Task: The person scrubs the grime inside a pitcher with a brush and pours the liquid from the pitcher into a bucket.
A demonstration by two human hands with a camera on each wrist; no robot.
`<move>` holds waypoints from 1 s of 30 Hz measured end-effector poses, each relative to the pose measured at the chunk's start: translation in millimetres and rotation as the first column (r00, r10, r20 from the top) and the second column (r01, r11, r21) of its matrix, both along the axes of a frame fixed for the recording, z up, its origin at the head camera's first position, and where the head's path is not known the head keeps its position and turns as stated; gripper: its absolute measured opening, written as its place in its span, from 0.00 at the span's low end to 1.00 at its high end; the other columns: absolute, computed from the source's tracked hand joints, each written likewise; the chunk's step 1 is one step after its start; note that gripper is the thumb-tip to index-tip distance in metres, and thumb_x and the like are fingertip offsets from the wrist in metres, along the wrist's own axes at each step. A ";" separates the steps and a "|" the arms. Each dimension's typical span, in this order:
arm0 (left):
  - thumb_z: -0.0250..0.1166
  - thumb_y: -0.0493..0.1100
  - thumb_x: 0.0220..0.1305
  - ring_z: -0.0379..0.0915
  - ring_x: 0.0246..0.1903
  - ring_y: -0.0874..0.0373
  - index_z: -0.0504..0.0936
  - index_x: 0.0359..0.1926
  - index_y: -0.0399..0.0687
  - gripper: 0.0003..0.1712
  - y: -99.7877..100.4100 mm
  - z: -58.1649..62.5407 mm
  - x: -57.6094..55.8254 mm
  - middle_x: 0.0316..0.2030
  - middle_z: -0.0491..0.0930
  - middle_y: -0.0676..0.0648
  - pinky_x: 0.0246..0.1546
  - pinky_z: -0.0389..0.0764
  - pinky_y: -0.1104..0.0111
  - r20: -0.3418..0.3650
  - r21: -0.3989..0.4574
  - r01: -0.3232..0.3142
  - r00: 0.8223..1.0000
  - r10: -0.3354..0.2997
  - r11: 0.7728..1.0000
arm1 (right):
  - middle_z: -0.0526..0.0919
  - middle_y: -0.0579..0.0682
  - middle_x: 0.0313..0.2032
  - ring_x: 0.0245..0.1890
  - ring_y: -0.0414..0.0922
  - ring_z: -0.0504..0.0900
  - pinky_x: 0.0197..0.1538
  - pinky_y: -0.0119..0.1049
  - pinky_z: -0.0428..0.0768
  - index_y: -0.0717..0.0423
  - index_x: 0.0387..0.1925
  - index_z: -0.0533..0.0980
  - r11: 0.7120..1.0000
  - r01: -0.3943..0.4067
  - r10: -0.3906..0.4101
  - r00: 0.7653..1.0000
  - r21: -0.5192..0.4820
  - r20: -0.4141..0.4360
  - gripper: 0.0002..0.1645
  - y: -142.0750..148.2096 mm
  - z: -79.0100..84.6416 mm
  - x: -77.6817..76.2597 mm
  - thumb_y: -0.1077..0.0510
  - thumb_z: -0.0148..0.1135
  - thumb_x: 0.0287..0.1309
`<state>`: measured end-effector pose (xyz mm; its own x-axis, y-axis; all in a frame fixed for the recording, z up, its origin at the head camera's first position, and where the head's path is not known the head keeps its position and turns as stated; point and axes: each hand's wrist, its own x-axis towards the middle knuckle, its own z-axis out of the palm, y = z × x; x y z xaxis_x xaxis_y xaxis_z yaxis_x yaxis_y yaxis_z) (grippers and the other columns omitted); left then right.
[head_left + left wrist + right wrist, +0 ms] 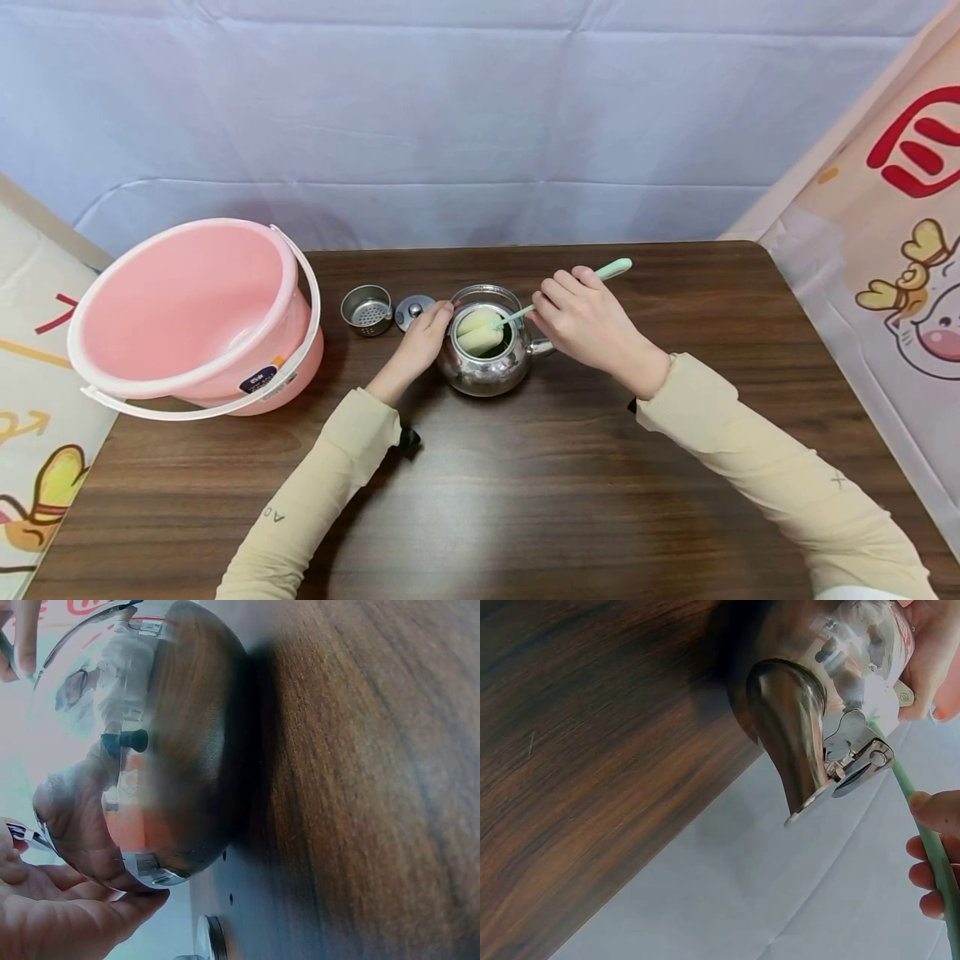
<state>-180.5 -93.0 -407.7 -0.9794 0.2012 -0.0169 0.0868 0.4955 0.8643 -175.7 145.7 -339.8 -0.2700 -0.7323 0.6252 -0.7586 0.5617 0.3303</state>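
A shiny steel teapot (483, 379) stands on the table, its lid off and its spout (787, 727) pointing right. My left hand (423, 337) holds the pot's left side by the rim, thumb and fingers against the rounded body; the left wrist view shows this hand (67, 911) at the lower left. In my right hand (588, 321) is the mint-green handle (615, 268) of a sponge brush, gripped above the spout. The brush's pale yellow sponge head (480, 333) is in the pot's mouth, its lower part hidden inside.
Left of the pot lie its knobbed lid (408, 310) and a perforated metal strainer (367, 310). A large pink bucket (300, 379) with a white handle stands at the table's left. A pale cloth hangs behind the brown wooden table (570, 500).
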 end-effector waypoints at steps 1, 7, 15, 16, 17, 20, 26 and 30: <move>0.37 0.45 0.71 0.59 0.61 0.49 0.69 0.59 0.35 0.25 0.0 0.0 0.1 0.58 0.69 0.39 0.62 0.59 0.63 -0.001 0.001 0.002 1.000 -0.002 1.000 | 0.71 0.54 0.23 0.26 0.52 0.69 0.36 0.43 0.68 0.66 0.24 0.75 1.000 0.002 -0.002 1.000 -0.001 -0.001 0.09 -0.8 -0.3 -0.3 0.61 0.62 0.48; 0.36 0.46 0.71 0.59 0.61 0.49 0.68 0.59 0.35 0.26 -0.3 -0.4 0.3 0.58 0.69 0.39 0.62 0.59 0.62 -0.009 0.001 0.009 1.000 -0.009 1.000 | 0.71 0.54 0.23 0.27 0.52 0.69 0.37 0.43 0.69 0.66 0.23 0.74 1.000 0.009 -0.009 1.000 0.001 0.001 0.09 -5.4 -2.3 -1.6 0.61 0.61 0.47; 0.37 0.46 0.71 0.58 0.62 0.50 0.68 0.59 0.36 0.25 -0.1 0.2 -0.2 0.58 0.69 0.40 0.63 0.58 0.62 0.000 -0.006 0.000 1.000 0.000 1.000 | 0.72 0.54 0.23 0.26 0.52 0.69 0.36 0.43 0.68 0.65 0.23 0.74 1.000 -0.007 0.007 1.000 0.004 -0.005 0.10 -9.5 -5.3 -0.5 0.60 0.56 0.52; 0.37 0.46 0.71 0.58 0.62 0.50 0.68 0.59 0.36 0.25 0.0 0.4 -0.2 0.58 0.69 0.40 0.63 0.58 0.62 0.002 -0.006 0.000 1.000 0.000 1.000 | 0.72 0.54 0.23 0.26 0.52 0.69 0.35 0.42 0.68 0.65 0.23 0.74 1.000 -0.009 0.009 1.000 0.004 -0.007 0.10 -9.8 -5.4 -0.2 0.60 0.56 0.52; 0.37 0.46 0.71 0.58 0.62 0.50 0.68 0.59 0.36 0.25 0.0 0.6 0.0 0.59 0.69 0.40 0.63 0.58 0.62 0.003 -0.005 0.001 1.000 -0.001 1.000 | 0.72 0.54 0.23 0.26 0.52 0.69 0.35 0.42 0.68 0.65 0.23 0.74 1.000 -0.007 0.007 1.000 0.009 -0.009 0.11 -10.0 -5.3 0.3 0.60 0.55 0.53; 0.37 0.46 0.71 0.58 0.62 0.50 0.68 0.59 0.36 0.25 0.2 0.7 0.1 0.59 0.69 0.41 0.63 0.58 0.63 0.005 0.000 -0.001 1.000 0.001 1.000 | 0.73 0.54 0.23 0.26 0.51 0.70 0.35 0.42 0.68 0.65 0.23 0.75 1.000 -0.012 0.012 1.000 0.013 -0.012 0.10 -10.6 -5.1 2.1 0.60 0.58 0.50; 0.37 0.46 0.71 0.58 0.62 0.50 0.68 0.59 0.36 0.26 0.7 1.6 0.1 0.58 0.69 0.40 0.63 0.58 0.63 0.005 -0.007 -0.006 1.000 0.006 1.000 | 0.73 0.54 0.23 0.26 0.51 0.70 0.35 0.42 0.69 0.66 0.24 0.75 1.000 -0.028 0.028 0.999 0.012 -0.020 0.12 -11.2 -4.4 6.6 0.60 0.54 0.55; 0.37 0.46 0.71 0.58 0.62 0.50 0.69 0.59 0.36 0.26 0.5 1.9 0.2 0.58 0.69 0.40 0.63 0.58 0.62 0.012 -0.008 -0.010 1.000 0.011 1.000 | 0.73 0.54 0.23 0.26 0.51 0.70 0.35 0.42 0.70 0.66 0.24 0.75 0.999 -0.034 0.034 0.999 0.018 -0.028 0.15 -11.3 -3.1 10.3 0.60 0.48 0.59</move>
